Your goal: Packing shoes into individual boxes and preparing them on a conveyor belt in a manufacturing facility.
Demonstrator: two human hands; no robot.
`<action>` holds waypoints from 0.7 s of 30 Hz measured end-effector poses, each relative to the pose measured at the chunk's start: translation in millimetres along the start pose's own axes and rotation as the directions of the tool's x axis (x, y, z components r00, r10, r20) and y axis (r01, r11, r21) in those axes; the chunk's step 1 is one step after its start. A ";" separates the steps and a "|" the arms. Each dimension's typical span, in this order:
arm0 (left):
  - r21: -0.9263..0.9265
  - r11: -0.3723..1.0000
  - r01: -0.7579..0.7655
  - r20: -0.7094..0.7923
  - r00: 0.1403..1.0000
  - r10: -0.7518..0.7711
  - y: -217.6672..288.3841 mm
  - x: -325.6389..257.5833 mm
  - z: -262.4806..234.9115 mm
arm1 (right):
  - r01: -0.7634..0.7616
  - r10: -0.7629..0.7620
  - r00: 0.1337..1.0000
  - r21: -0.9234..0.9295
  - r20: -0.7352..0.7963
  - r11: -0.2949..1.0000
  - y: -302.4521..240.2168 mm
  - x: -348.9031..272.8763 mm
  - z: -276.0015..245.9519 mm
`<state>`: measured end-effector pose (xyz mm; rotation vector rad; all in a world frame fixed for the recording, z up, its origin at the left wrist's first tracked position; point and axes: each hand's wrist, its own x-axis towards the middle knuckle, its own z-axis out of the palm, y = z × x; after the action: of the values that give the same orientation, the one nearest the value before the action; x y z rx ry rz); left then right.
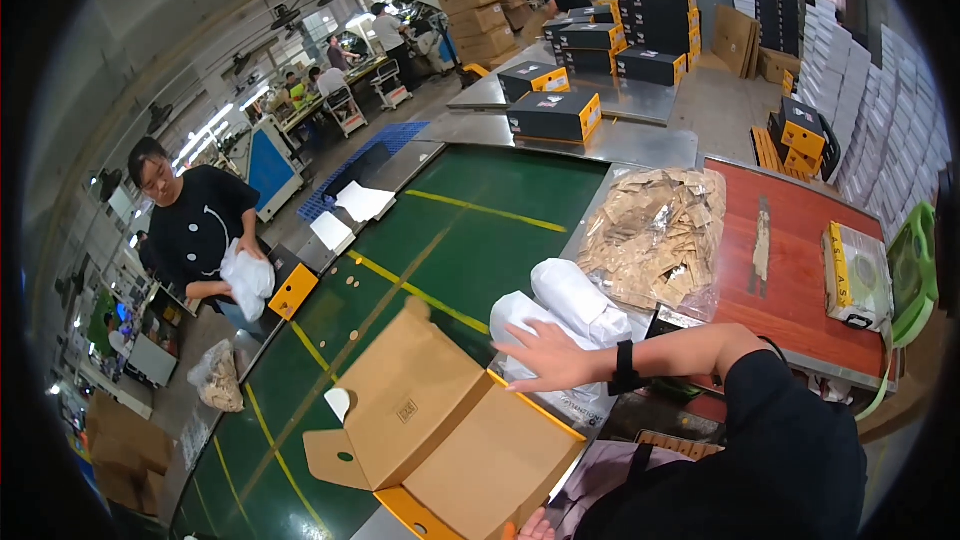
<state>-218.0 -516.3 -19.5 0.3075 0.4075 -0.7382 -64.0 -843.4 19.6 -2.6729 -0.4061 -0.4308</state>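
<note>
While the green conveyor belt [480, 260] spans the work zone diag., the red wood-grain tabletop [800, 230] sits to its R. Across the belt stands a co-worker [205, 225], both hands on a white crumpled wrap [247, 275]. Open shoebox [430, 410], brown inside w/ yellow-orange outer edges: pos. = near edge of belt, directly before the wearer, lid tipped back to far L. Clear plastic bag [655, 235] w/ brown paper packets: at tabletop's L edge, adj. to the white paper-wrapped bundles [580, 300]. Bundles: 2 pcs., side by side, just beyond the box's R corner. R hand [548, 355]: extended over bundles, palm down; grip wide, fingers spread; contact w/ bundles cannot be told. L hand [538, 528]: at btm edge of view, mostly cut off, fingers by box's near end; grip cannot be told. Black wristband [626, 368]: on R wrist. Small tan discs [350, 280]: scattered on belt, far side.
</note>
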 end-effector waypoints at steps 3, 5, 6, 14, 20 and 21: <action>0.066 0.998 -0.018 -0.067 0.998 0.022 3.9 -3.8 3.9 | 0.048 -0.005 0.979 -0.204 0.205 0.978 -0.6 -8.3 6.7; 0.093 0.995 -0.021 -0.065 0.998 0.027 8.4 -2.5 1.9 | 0.181 -0.105 0.948 -0.241 0.299 0.954 -4.2 -5.6 7.3; 0.078 0.997 -0.010 -0.087 0.996 0.017 10.0 -0.1 2.1 | 0.177 -0.101 0.950 -0.243 0.295 0.954 -0.5 -2.9 7.7; 0.316 0.947 -0.058 -0.239 0.961 0.139 4.3 -6.7 -4.5 | -0.384 0.360 0.904 0.067 0.232 0.921 51.8 20.0 2.5; 0.350 0.932 -0.094 -0.261 0.946 0.194 -2.3 -25.4 -6.5 | -0.607 0.489 0.793 0.411 0.363 0.680 59.9 18.9 -4.9; 0.297 0.953 -0.061 -0.146 0.983 0.109 0.3 -25.1 -16.1 | -0.601 0.436 0.793 0.666 0.426 0.441 51.1 16.7 -14.5</action>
<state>-238.6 -494.8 -22.0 0.6630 0.4349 -0.6905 -34.8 -890.8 20.8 -1.7983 0.1984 0.1974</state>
